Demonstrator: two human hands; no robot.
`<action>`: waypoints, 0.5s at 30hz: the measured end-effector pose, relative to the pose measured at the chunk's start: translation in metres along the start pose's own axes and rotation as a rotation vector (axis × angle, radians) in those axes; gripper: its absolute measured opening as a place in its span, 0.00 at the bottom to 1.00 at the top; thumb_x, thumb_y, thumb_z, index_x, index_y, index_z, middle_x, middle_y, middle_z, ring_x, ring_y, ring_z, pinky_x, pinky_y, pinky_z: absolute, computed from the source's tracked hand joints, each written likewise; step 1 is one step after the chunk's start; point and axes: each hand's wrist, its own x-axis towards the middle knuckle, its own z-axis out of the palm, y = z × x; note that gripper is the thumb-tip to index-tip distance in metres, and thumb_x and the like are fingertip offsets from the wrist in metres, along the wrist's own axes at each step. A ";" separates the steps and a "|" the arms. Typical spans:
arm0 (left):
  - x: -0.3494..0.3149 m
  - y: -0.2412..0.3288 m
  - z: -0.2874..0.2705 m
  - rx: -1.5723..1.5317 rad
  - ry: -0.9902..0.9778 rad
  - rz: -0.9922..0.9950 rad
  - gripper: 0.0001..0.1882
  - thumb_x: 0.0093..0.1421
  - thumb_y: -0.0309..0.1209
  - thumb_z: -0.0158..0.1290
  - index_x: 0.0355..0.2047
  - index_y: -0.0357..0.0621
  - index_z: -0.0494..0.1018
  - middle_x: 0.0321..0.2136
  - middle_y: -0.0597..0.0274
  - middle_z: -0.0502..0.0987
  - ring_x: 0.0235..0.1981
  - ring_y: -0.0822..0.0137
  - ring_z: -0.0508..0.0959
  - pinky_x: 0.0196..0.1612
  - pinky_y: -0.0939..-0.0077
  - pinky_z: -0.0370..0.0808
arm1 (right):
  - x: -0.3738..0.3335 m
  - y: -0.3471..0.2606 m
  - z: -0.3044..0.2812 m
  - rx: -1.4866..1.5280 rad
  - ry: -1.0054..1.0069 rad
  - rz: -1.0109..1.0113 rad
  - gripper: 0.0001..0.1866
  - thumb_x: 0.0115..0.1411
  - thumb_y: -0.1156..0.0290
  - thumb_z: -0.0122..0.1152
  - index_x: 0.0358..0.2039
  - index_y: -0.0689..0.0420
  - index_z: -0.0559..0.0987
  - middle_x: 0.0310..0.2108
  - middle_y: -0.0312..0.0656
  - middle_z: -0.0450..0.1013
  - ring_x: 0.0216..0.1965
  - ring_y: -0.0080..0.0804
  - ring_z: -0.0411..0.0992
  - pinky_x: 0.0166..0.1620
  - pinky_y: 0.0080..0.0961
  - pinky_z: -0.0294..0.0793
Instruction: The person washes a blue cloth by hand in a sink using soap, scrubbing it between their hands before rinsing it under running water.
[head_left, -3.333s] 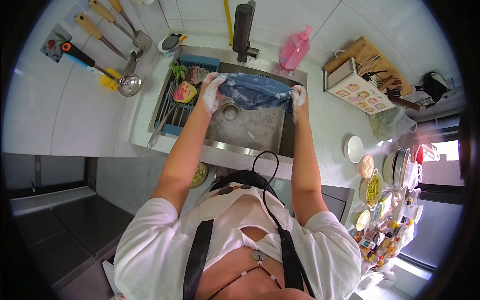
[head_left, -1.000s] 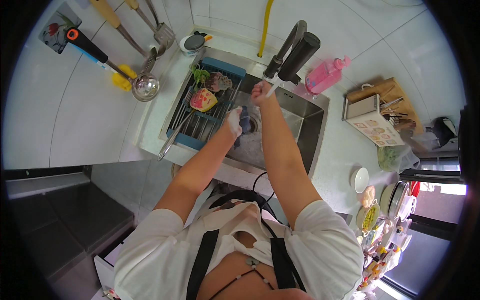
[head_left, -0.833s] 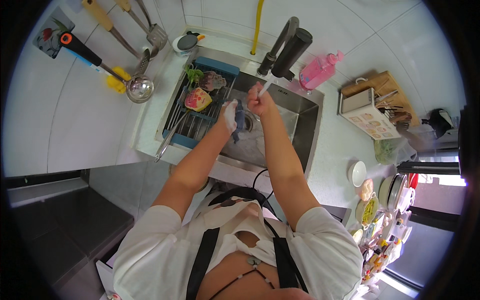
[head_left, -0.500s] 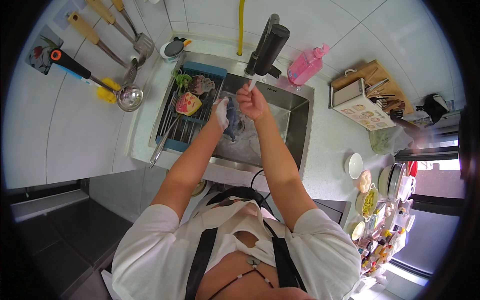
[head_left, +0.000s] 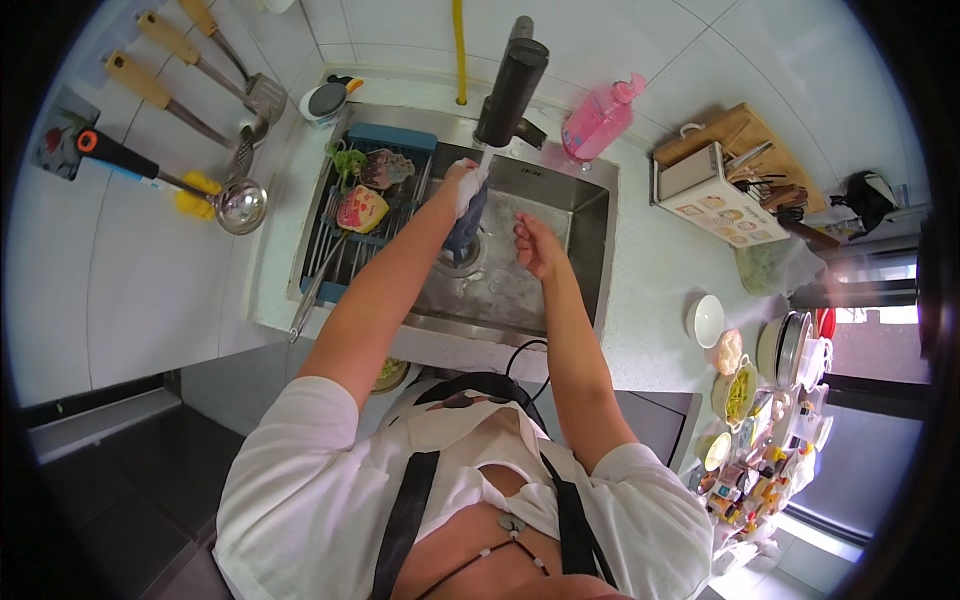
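Note:
My left hand (head_left: 464, 178) is under the black tap (head_left: 512, 98), closed on a dark blue-grey cloth (head_left: 462, 225) that hangs into the steel sink (head_left: 592, 240). White suds or running water cover part of that hand, and its fingertips are partly hidden. A thin stream falls from the spout onto it. Over the right half of the basin my right hand (head_left: 540, 246) hovers with loosely bent fingers, a little apart, and nothing visible in them.
Left of the basin, a blue-framed drying rack (head_left: 392, 137) holds a colourful sponge (head_left: 361, 209) and a long-handled utensil. A pink soap bottle (head_left: 598, 122) stands behind the sink. On the right are a knife holder (head_left: 715, 205) and a white bowl (head_left: 706, 320). Ladles hang on the left wall.
My left hand has moved up and right under the tap stream, lifting the cloth. My right hand has left the spout, coming down and to the right.

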 end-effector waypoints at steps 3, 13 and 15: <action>0.048 -0.017 0.005 0.621 -0.207 0.302 0.09 0.53 0.32 0.45 0.31 0.40 0.69 0.25 0.53 0.71 0.29 0.60 0.72 0.31 0.71 0.70 | -0.015 0.006 -0.015 -0.008 0.043 0.016 0.09 0.57 0.63 0.47 0.36 0.50 0.70 0.20 0.28 0.64 0.16 0.15 0.56 0.14 0.10 0.52; 0.004 0.033 0.023 1.318 -0.155 0.429 0.12 0.50 0.32 0.44 0.31 0.42 0.74 0.32 0.50 0.74 0.34 0.54 0.75 0.34 0.66 0.71 | -0.032 0.007 -0.027 0.012 0.143 -0.022 0.08 0.57 0.65 0.48 0.36 0.51 0.71 0.21 0.29 0.65 0.16 0.15 0.57 0.14 0.10 0.53; -0.017 0.036 0.020 1.499 -0.105 0.569 0.10 0.49 0.33 0.47 0.28 0.44 0.75 0.28 0.55 0.76 0.29 0.59 0.76 0.28 0.68 0.71 | -0.033 0.010 -0.027 0.020 0.145 -0.009 0.08 0.57 0.66 0.48 0.36 0.51 0.71 0.21 0.29 0.65 0.16 0.16 0.58 0.14 0.10 0.53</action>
